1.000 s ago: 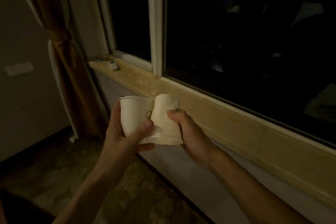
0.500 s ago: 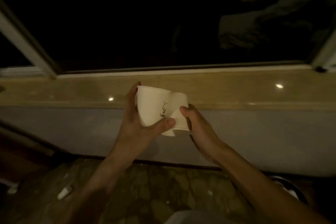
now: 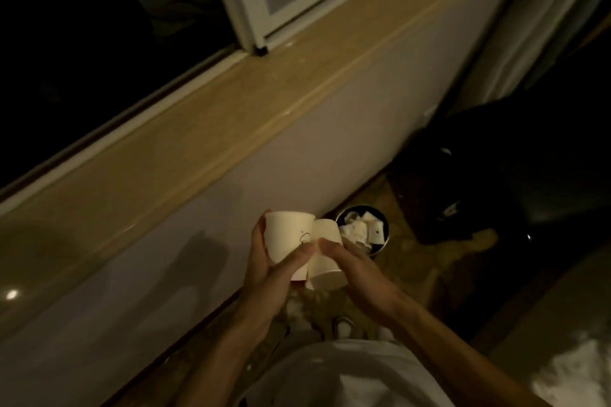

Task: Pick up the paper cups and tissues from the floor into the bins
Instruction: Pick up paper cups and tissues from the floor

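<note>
My left hand (image 3: 269, 269) grips a white paper cup (image 3: 288, 236) with a small printed mark, thumb across its front. My right hand (image 3: 355, 269) holds a second white paper cup (image 3: 325, 258), tilted with its rim toward me and touching the first cup. Both are held in front of my body, above the floor by the wall. Just beyond them a small round bin (image 3: 383, 243) stands on the floor against the wall, with crumpled white tissues and paper inside.
A long tan window sill (image 3: 231, 116) runs diagonally above a pale wall, with a dark window and white frame (image 3: 238, 10) over it. A dark bag or object (image 3: 463, 182) sits on the floor right of the bin. A curtain (image 3: 529, 26) hangs at the right.
The view has swung right and down along the sill, bringing the bin into sight. Both hands keep the same hold on the two cups, held together.
</note>
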The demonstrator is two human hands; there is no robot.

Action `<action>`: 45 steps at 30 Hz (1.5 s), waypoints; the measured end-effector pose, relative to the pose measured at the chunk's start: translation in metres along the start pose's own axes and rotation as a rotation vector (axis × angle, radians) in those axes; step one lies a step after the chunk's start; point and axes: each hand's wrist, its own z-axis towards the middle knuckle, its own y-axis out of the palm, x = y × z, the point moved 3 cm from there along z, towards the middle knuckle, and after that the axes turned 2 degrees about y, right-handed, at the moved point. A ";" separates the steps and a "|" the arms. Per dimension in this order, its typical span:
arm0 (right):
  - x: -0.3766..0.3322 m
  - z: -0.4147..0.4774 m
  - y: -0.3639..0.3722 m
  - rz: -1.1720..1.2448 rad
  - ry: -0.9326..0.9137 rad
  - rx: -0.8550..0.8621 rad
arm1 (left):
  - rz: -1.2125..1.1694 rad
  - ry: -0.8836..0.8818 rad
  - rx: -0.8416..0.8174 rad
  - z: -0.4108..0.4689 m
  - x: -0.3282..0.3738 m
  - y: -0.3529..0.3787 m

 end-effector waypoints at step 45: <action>0.274 0.344 -0.293 0.631 0.548 0.487 | 1.193 0.010 -0.309 0.518 -0.444 0.180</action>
